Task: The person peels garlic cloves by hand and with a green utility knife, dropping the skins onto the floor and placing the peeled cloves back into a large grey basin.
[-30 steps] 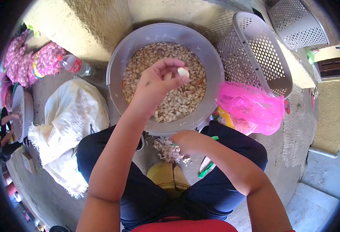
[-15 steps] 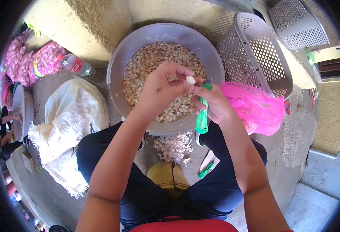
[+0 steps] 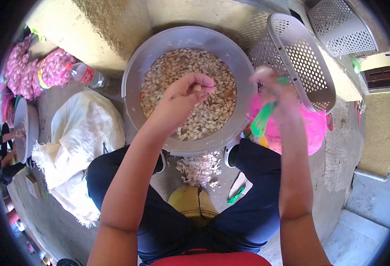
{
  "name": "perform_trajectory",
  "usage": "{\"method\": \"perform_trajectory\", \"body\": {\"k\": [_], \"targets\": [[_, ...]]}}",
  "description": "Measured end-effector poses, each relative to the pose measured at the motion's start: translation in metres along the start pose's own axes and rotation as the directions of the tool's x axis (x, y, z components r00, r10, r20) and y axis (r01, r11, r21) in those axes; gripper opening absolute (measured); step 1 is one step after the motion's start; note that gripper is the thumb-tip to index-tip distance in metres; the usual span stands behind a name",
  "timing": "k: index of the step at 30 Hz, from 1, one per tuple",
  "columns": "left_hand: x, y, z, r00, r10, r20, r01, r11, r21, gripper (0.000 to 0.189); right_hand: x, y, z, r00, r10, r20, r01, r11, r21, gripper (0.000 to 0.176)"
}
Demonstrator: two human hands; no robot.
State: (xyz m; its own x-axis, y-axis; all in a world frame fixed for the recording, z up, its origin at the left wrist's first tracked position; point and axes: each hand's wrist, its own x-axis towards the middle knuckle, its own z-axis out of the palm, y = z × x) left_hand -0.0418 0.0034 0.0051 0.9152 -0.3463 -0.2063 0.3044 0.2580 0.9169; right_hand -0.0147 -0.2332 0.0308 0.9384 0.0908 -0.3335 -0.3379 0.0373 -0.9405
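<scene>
My left hand (image 3: 186, 95) is over the grey tub (image 3: 135, 62) of garlic cloves (image 3: 208, 119), its fingers closed on a small pale clove (image 3: 197, 88). To the right, past the tub's rim, my right hand (image 3: 277, 91) is smeared by motion. It grips a green-handled knife (image 3: 262, 119), whose blade is too blurred to make out. The hand is beside the grey perforated basket (image 3: 310, 66) and above the pink plastic bag (image 3: 301, 133).
Peeled skins (image 3: 199, 168) lie on the floor near a yellow container (image 3: 190, 201). A second green knife (image 3: 236, 195) lies right of them. At left are a white sack (image 3: 86, 128), a bottle (image 3: 86, 74), pink net bags (image 3: 55, 66) and another person's hands (image 3: 18, 134) at a basin (image 3: 31, 128).
My right hand has moved right with the green knife, away from my left hand. The white peeled clove no longer shows between my hands. My left hand has shifted slightly left.
</scene>
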Motion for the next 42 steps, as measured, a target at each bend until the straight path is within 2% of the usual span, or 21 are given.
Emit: {"method": "perform_trajectory", "body": {"k": [1, 2, 5, 6, 9, 11, 14, 16, 20, 22, 25, 26, 28, 31, 35, 38, 40, 42], "targets": [[-0.001, 0.001, 0.001, 1.0, -0.005, -0.017, 0.004, 1.0, -0.018, 0.026, 0.004, -0.009, -0.015, 0.983, -0.104, -0.152, 0.134, 0.97, 0.204, 0.024], [-0.002, 0.0, 0.003, 0.999, 0.018, -0.045, -0.019, 1.0, -0.008, 0.025, 0.007, -0.015, -0.029, 0.933, -0.169, -0.319, 0.288, 0.882, 0.374, 0.024], [-0.001, -0.004, 0.011, 0.995, 0.056, -0.082, -0.055, 0.998, 0.011, 0.023, 0.013, -0.006, -0.068, 0.894, 0.079, -0.441, 0.172, 0.848, 0.501, 0.026], [-0.001, -0.004, 0.011, 0.996, 0.049, -0.073, -0.048, 0.999, 0.007, 0.022, 0.006, -0.008, -0.052, 0.929, 0.083, -0.36, 0.121, 0.853, 0.508, 0.033], [-0.001, -0.001, 0.015, 0.999, 0.044, -0.017, -0.044, 0.999, 0.029, 0.019, -0.004, -0.009, -0.002, 0.991, -0.031, -0.128, 0.047, 0.991, 0.126, 0.037], [-0.001, -0.002, 0.017, 0.997, 0.073, -0.002, -0.072, 0.99, 0.124, 0.018, -0.015, -0.004, 0.023, 0.999, 0.033, 0.022, -0.031, 0.993, -0.118, 0.036], [-0.001, -0.005, 0.018, 0.978, 0.206, -0.022, -0.184, 0.912, 0.368, 0.018, -0.021, 0.003, 0.047, 0.985, 0.046, 0.165, -0.004, 0.97, -0.245, 0.031], [-0.002, -0.006, 0.018, 0.938, 0.345, -0.027, -0.281, 0.805, 0.522, 0.019, -0.019, 0.01, 0.051, 0.984, 0.025, 0.179, 0.023, 0.964, -0.263, 0.03], [-0.005, 0.0, 0.018, 0.927, 0.374, -0.015, -0.28, 0.719, 0.636, 0.022, -0.021, 0.012, 0.057, 0.987, 0.052, 0.153, 0.001, 0.944, -0.33, 0.027], [-0.005, -0.004, 0.017, 0.916, 0.402, 0.005, -0.31, 0.698, 0.646, 0.024, -0.018, 0.018, 0.059, 0.99, 0.037, 0.134, 0.0, 0.965, -0.262, 0.025], [-0.002, -0.008, 0.017, 0.904, 0.426, -0.024, -0.36, 0.792, 0.493, 0.025, -0.019, 0.016, 0.061, 0.995, -0.008, 0.1, 0.024, 0.985, -0.169, 0.022], [-0.001, -0.006, 0.016, 0.94, 0.335, -0.063, -0.277, 0.86, 0.428, 0.025, -0.02, 0.014, 0.061, 0.996, -0.026, 0.087, 0.038, 0.99, -0.139, 0.022], [-0.001, 0.001, 0.017, 0.984, 0.136, -0.116, -0.099, 0.954, 0.281, 0.024, -0.02, 0.01, 0.061, 0.998, -0.04, 0.042, 0.048, 0.976, -0.212, 0.021], [0.0, 0.003, 0.014, 0.999, -0.027, -0.041, 0.03, 0.996, 0.084, 0.022, -0.018, 0.015, 0.057, 0.99, -0.142, 0.019, 0.141, 0.944, -0.298, 0.019], [-0.001, 0.001, 0.015, 0.995, 0.044, -0.09, -0.032, 0.991, 0.126, 0.022, -0.022, 0.012, 0.06, 0.968, -0.252, 0.01, 0.238, 0.898, -0.371, 0.017], [-0.001, 0.0, 0.013, 0.992, 0.069, -0.11, -0.048, 0.983, 0.177, 0.02, -0.023, 0.018, 0.063, 0.904, -0.428, 0.02, 0.392, 0.807, -0.441, 0.016], [-0.001, -0.001, 0.011, 0.991, 0.077, -0.105, -0.054, 0.977, 0.205, 0.018, -0.024, 0.017, 0.065, 0.913, -0.408, -0.007, 0.36, 0.814, -0.457, 0.015], [-0.002, 0.003, 0.016, 0.995, 0.01, -0.099, 0.0, 0.995, 0.097, 0.018, -0.024, 0.017, 0.065, 0.909, -0.416, -0.013, 0.363, 0.808, -0.464, 0.014]]}}
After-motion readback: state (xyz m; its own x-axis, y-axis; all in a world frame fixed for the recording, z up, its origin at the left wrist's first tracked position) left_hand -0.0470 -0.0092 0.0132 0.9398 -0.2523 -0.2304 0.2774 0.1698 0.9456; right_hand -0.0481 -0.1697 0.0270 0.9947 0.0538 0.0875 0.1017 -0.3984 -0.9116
